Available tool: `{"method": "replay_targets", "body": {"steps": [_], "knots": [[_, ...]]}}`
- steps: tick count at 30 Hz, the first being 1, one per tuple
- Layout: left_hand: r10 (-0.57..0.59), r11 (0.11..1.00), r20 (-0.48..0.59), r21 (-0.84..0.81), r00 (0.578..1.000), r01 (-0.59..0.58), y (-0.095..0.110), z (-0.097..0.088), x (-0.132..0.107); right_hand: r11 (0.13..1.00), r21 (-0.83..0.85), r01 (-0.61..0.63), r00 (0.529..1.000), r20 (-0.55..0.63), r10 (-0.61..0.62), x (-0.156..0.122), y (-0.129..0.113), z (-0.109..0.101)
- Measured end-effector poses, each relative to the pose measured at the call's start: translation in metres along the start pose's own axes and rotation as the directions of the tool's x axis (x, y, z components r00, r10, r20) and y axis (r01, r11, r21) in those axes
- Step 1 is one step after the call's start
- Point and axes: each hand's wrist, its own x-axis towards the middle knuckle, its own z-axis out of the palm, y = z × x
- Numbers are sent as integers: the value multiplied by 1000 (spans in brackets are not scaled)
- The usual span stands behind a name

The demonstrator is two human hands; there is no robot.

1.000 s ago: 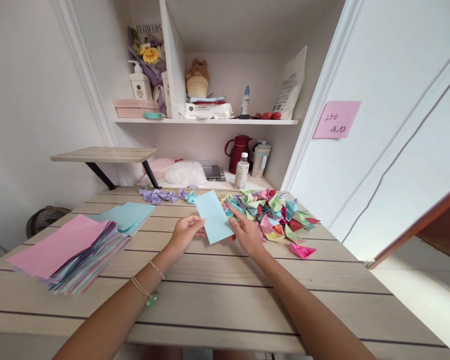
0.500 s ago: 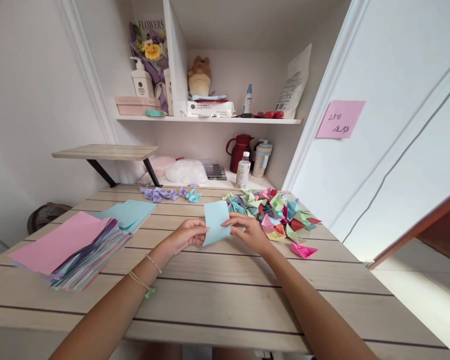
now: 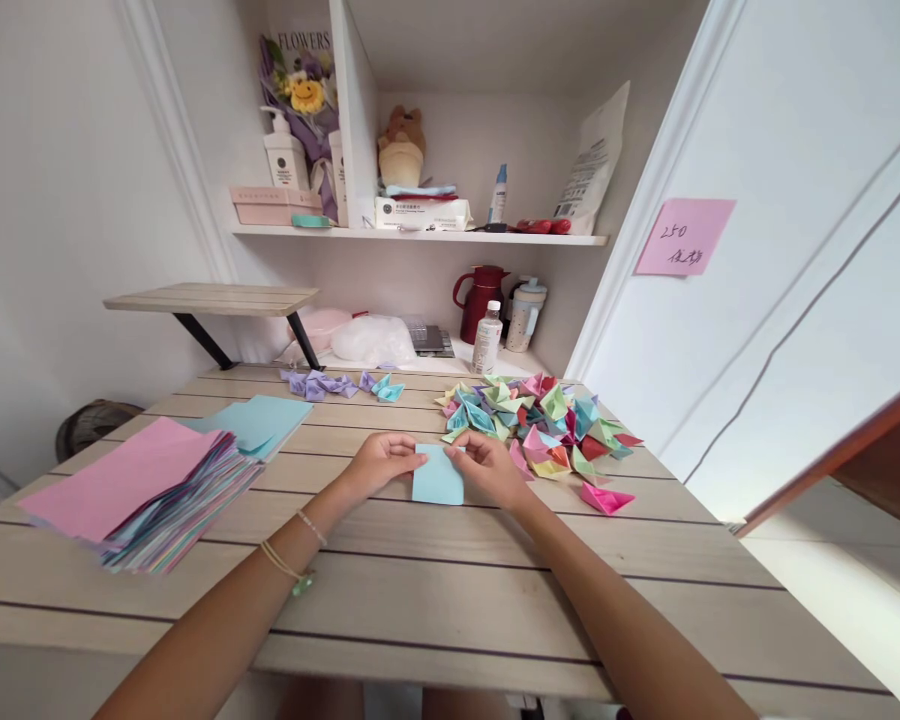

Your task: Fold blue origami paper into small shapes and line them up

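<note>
At the far left of the wooden table (image 3: 450, 590), a thick stack of flat coloured sheets (image 3: 135, 490) is seen, topped by pink and light blue paper. None of it is folded, so a large share of the paper is judged to be unworked. Behind it, near the back edge, a short row of small purple and teal folded pieces (image 3: 330, 385) is laid out. Towards the middle, the left hand (image 3: 379, 462) is set on the table with its fingers curled onto the upper left edge of a light blue sheet (image 3: 438, 475). The sheet lies flat on the boards between the two hands and appears to have been doubled over once, with no further creases to be made out. Its upper right edge is pinched in the same way by the right hand (image 3: 491, 465), so the paper is grasped by both hands at once. Just beyond and to the right, a loose heap of finished folded pieces (image 3: 547, 425) in many colours is spread. A single pink folded piece (image 3: 604, 497) lies slightly apart at its near edge. Many folds are thus judged done, and this one barely begun.
</note>
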Motion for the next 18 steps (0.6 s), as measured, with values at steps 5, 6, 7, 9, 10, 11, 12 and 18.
{"method": "replay_targets", "body": {"steps": [5, 6, 7, 9, 10, 11, 12, 18], "knots": [[122, 989, -101, 91, 987, -113, 0, -2, 2, 997, -77, 22, 999, 49, -18, -1, -6, -2], [150, 983, -122, 127, 981, -135, 0, -3, 2, 993, -114, 40, 997, 63, -33, -2, -7, -3], [175, 974, -137, 166, 975, -152, 1, -4, 1, 983, -168, 68, 995, 77, -56, -2, -9, -5], [220, 954, -152, 239, 964, -180, 2, -5, 1, 945, -293, 145, 986, 117, -115, -2, -13, -9], [237, 945, -151, 267, 960, -191, 2, -5, 0, 921, -341, 186, 979, 145, -144, -1, -14, -11], [249, 937, -145, 286, 958, -200, 2, -4, 0, 902, -368, 225, 969, 179, -169, -1, -15, -13], [256, 932, -136, 296, 957, -207, 3, -4, 0, 892, -371, 257, 958, 217, -186, 0, -16, -14], [250, 956, -177, 204, 952, -213, 3, -7, 4, 984, -150, 97, 986, 151, -75, 2, -9, -11]]}}
